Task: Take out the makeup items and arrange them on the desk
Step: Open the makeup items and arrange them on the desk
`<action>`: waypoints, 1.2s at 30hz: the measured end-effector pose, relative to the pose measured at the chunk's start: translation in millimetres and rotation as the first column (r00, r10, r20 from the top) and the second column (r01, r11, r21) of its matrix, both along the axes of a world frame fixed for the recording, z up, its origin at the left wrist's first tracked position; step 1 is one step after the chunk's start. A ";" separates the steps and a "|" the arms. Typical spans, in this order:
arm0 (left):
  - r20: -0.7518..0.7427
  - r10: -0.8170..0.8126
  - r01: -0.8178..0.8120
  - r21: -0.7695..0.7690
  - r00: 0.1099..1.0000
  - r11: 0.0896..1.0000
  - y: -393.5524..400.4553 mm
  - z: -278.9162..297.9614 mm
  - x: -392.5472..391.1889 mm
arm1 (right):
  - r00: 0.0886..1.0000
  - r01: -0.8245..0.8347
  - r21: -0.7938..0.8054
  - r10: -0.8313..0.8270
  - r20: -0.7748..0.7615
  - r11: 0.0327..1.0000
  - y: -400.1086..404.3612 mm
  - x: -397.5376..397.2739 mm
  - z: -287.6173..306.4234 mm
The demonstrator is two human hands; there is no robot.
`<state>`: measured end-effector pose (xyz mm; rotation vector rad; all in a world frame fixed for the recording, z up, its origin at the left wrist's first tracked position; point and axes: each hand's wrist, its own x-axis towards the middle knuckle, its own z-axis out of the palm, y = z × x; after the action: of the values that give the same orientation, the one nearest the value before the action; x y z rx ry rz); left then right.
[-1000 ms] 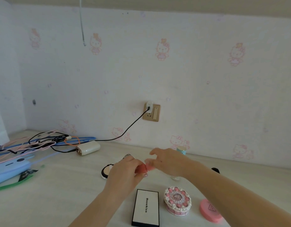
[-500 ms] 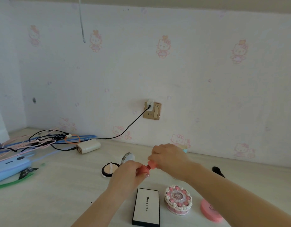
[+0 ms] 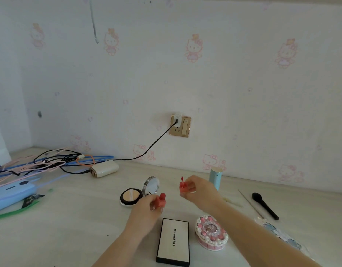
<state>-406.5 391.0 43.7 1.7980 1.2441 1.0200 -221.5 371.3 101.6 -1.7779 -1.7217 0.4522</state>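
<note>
Above the desk [image 3: 60, 228], the left hand [image 3: 145, 211] pinches a small red lip-gloss bottle [image 3: 160, 201] between fingertips; the right hand [image 3: 202, 191], just to its right, grips the red cap [image 3: 184, 186] with its wand tip up. The 2 parts are apart. An open powder compact [image 3: 130, 196] lies left; a Mookiss palette [image 3: 174, 240] and cake-shaped box [image 3: 211, 235] sit nearer.

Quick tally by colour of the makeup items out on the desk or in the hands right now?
Red/pink: 2, lip gloss (bottle and cap), cake-shaped case
White: 1, Mooekiss box
Black: 2, open compact, brush
Teal: 1, tube
Total: 6
</note>
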 end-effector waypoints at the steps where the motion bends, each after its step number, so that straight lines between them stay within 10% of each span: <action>1: 0.010 0.013 -0.013 -0.008 1.000 1.000 0.2 -3.4 0.7 | 1.000 0.011 -0.021 -0.012 -0.017 1.000 2.8 -2.0 -6.6; 36: -0.157 0.280 -0.264 0.116 0.947 0.958 44.9 -21.4 14.7 | 0.997 0.062 -0.141 -0.053 0.064 0.988 54.2 -26.4 -50.4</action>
<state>-391.8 435.9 22.3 1.8515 1.6104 1.1072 -247.9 425.4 51.1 -1.9555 -1.7108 0.5134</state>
